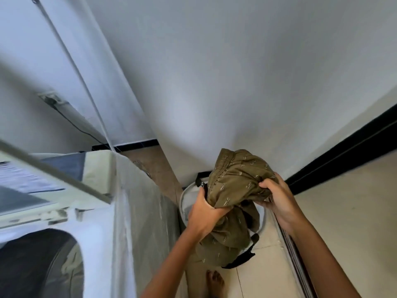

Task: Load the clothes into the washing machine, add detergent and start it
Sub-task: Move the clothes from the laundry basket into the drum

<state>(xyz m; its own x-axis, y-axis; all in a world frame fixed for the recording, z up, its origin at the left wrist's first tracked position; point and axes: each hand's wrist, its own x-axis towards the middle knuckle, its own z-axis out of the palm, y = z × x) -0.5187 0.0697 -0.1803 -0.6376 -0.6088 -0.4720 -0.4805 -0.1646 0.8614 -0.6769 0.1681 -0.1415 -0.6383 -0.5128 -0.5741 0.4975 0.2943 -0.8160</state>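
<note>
An olive-green patterned garment (236, 177) is bunched up above a white laundry basket (182, 201) with black handles that stands on the floor by the wall. My left hand (204, 214) grips the garment's lower left side. My right hand (277, 196) grips its right side. Part of the cloth hangs down into the basket. The white top-loading washing machine (96, 233) stands to the left, its lid (53, 168) raised and the dark drum opening (36, 261) showing.
A white wall rises close ahead with a black skirting (343, 147) along its base. A sliding-door track (294, 254) runs along the tiled floor on the right. My bare foot (214, 280) stands beside the basket. A black cable (73, 123) hangs behind the machine.
</note>
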